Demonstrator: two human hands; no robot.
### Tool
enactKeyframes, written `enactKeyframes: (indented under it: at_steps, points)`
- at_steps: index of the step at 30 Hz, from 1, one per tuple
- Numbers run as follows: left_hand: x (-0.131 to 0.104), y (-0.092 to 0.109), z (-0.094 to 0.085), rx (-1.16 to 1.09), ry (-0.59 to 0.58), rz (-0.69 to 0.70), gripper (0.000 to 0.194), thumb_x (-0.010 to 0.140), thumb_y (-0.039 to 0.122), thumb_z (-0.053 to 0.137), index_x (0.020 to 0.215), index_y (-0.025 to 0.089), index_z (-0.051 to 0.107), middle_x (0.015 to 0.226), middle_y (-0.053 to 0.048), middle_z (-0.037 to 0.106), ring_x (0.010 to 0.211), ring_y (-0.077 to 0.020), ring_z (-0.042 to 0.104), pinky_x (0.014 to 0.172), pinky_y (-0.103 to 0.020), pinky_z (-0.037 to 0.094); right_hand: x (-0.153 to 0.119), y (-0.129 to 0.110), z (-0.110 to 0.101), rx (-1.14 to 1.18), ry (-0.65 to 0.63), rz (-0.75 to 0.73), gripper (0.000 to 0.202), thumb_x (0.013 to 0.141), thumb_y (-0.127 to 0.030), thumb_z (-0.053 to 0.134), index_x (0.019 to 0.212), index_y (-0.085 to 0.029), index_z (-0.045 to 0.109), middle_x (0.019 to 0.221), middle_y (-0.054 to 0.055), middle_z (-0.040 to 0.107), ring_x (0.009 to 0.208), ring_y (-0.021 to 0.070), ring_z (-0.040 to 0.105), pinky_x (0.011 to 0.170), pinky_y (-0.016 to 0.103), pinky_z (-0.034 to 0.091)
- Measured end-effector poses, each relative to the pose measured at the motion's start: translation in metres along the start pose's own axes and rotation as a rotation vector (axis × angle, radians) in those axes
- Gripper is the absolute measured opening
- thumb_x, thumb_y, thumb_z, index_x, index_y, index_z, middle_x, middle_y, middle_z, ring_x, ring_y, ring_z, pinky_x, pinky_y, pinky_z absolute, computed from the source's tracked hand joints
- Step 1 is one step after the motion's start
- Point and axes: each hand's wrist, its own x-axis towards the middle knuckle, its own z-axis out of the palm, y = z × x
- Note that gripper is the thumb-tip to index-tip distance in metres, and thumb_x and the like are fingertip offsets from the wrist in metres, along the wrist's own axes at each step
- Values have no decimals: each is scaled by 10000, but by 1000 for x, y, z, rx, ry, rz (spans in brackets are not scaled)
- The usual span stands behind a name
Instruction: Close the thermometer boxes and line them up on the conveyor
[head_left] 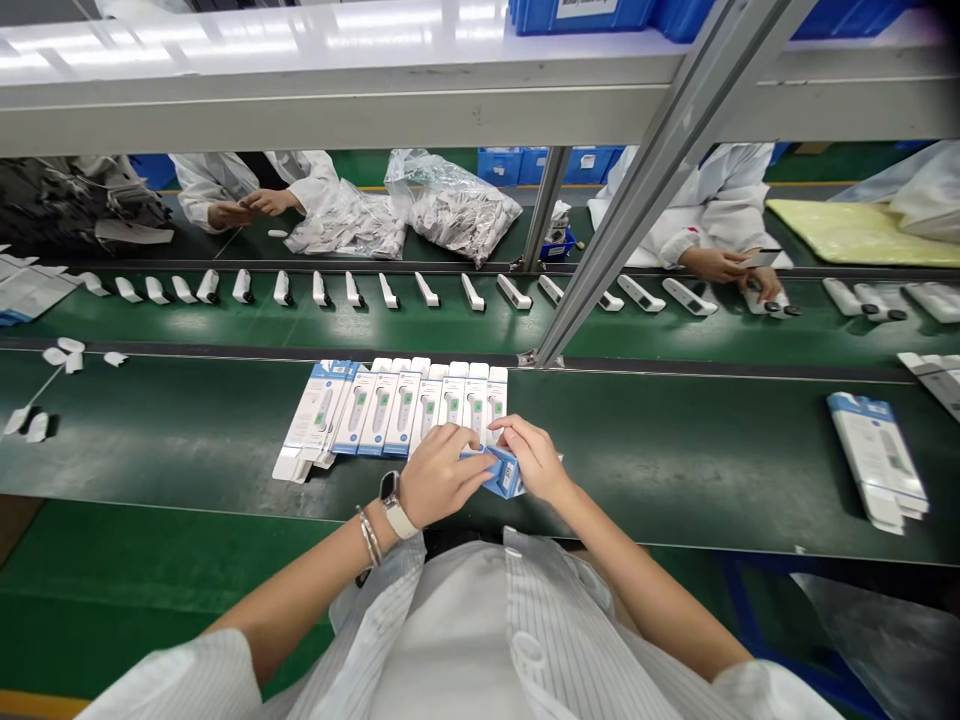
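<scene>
Both of my hands are closed around one small blue-and-white thermometer box (504, 474), whose blue end faces me. My left hand (444, 478), with a watch on its wrist, grips the box's left side, fingers bent over the blue end. On the opposite side, my right hand (534, 458) holds it with thumb and fingers. Just beyond my hands, a row of upright-printed thermometer boxes (405, 408) lies side by side, their white top flaps sticking out. Flattened cartons (309, 425) overlap at the row's left end. My fingers hide part of the held box.
White thermometers (427, 290) line the green conveyor (420, 325) behind the bench. Another stack of flat cartons (879, 455) lies at the right. Small white caps (71, 350) sit at the left. A metal post (645, 190) slants across. Co-workers' hands (251, 205) work opposite.
</scene>
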Motion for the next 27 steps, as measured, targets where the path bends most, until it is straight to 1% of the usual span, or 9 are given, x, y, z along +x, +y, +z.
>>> enactKeyframes:
  at_steps: [2,4,9,13,17,19,21,24,27]
  points:
    - [5,-3,0,109,-103,68,174,859,312,483,919,246,633,827,-46,557,768,-189,470,670,-329,361,3,-6,-4,-92,-45,-13,260,896,-261,337,970,-210,581,870,32,630,785,164,587,723,274,423]
    - [8,-3,2,159,-174,89,178,867,322,464,894,238,619,804,-36,549,758,-187,455,667,-330,333,4,-10,-6,-165,-87,-21,257,890,-242,342,982,-222,581,938,34,641,846,174,595,758,282,426]
    - [7,0,11,166,-249,96,171,880,281,448,840,201,594,759,-23,569,740,-173,453,671,-329,301,2,-8,-4,-250,-127,-10,261,877,-220,354,994,-232,587,969,30,658,878,179,604,790,292,432]
    - [2,2,19,108,-255,88,188,885,247,436,789,185,586,734,-18,574,722,-161,456,669,-320,308,0,-1,-2,-235,-123,14,258,875,-226,356,986,-230,588,965,29,655,865,177,604,764,284,427]
    - [-8,2,23,66,-124,11,161,883,229,444,849,167,588,867,-43,594,789,-168,467,685,-317,329,0,4,-2,-145,-70,100,268,885,-247,329,982,-214,578,703,-2,611,669,151,584,643,253,418]
    - [-13,1,24,62,-80,-6,143,878,237,468,899,167,591,939,-48,600,840,-176,475,706,-321,337,-1,5,-1,-144,-68,133,264,883,-256,335,988,-214,573,641,-17,580,618,146,565,613,245,408]
    - [-16,0,24,81,-97,12,148,874,262,486,860,172,602,904,-41,608,834,-176,485,706,-323,339,-3,4,1,-191,-89,152,256,875,-258,349,993,-220,573,654,-14,592,616,148,565,604,243,400]
    - [-17,0,27,142,-158,42,203,857,300,517,725,168,597,768,-27,599,766,-168,501,684,-332,332,-6,2,7,-302,-112,172,263,870,-256,348,1007,-230,572,679,-3,624,628,164,580,596,250,387]
    - [-15,4,34,198,-204,52,219,831,249,550,636,153,575,669,-21,582,714,-172,524,668,-351,321,-8,-2,13,-434,-123,178,271,871,-262,345,1032,-242,561,741,14,662,674,192,607,601,265,378]
